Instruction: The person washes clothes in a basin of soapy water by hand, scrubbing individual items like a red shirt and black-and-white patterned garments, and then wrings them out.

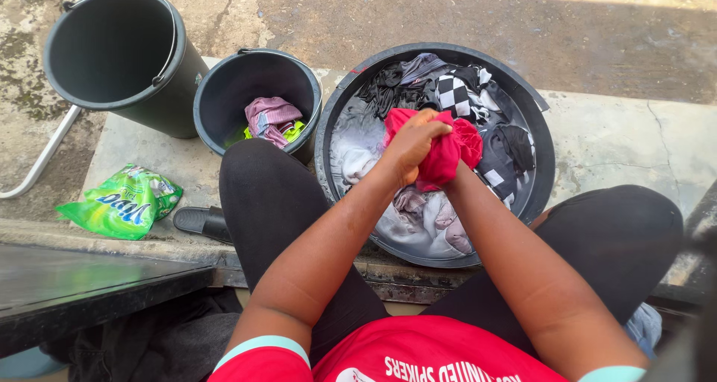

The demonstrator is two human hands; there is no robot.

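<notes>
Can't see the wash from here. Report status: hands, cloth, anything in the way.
Left hand gripping red cloth over the basin. Right hand hidden under the cloth, apparently gripping too. Basin full of soaked clothes. Nothing blocking.

Outdoor yard: cracked concrete floor point(635, 139), stained, sunlit w/ shadow band at top; dark bench point(82, 289) lower left.

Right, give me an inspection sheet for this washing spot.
Surface: cracked concrete slab, damp patches.
Job's things: red garment bunched over black wash basin of wet clothes.
Clutter: small black bucket holding pink and green cloth; large black bucket, nothing seen inside; green detergent sachet; black slipper.
Hands: left hand grips the garment; right hand hidden in its folds.
Cables: nothing seen.
Surroundings: dark bench edge, white pipe.
</notes>
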